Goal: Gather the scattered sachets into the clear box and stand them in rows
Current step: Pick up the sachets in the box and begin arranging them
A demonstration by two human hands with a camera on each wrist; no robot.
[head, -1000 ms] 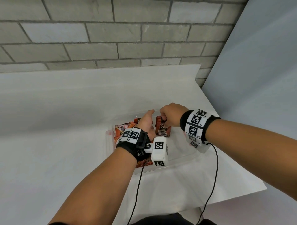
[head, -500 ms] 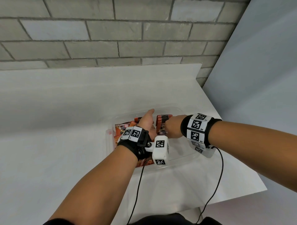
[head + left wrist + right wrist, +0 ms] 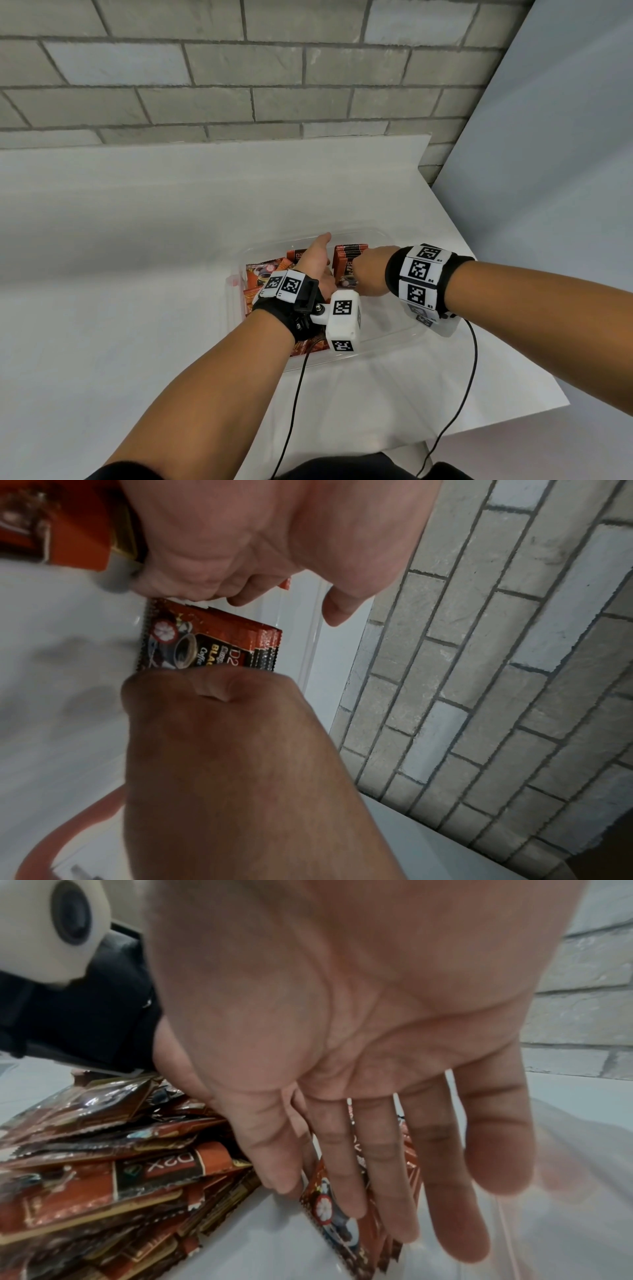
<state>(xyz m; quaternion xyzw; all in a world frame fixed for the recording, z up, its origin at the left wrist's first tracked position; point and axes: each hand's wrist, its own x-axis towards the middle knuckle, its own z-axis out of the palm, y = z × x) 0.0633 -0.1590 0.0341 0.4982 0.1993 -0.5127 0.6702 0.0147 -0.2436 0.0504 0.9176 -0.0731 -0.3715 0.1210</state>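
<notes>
A clear box (image 3: 394, 240) sits on the white table. Loose orange-brown coffee sachets (image 3: 263, 274) are piled in its left half (image 3: 103, 1177). A small stack of sachets (image 3: 347, 260) stands on edge in the middle (image 3: 212, 645). My right hand (image 3: 370, 274) holds this stack, with its thumb (image 3: 210, 688) on the printed face and its straight fingers (image 3: 387, 1177) on the other side. My left hand (image 3: 318, 263) lies between the pile and the stack. Its fingers (image 3: 205, 588) are loosely bent and touch the stack's edge; the thumb (image 3: 339, 610) is free.
The box's right half (image 3: 387, 322) holds no sachets. A grey brick wall (image 3: 274, 85) rises behind the table, and a pale panel (image 3: 548, 171) stands to the right. Cables (image 3: 469, 377) hang from both wrists over the table's front edge.
My right hand has come down from above the rim into the box with the stack of sachets. My left hand has stayed where it was.
</notes>
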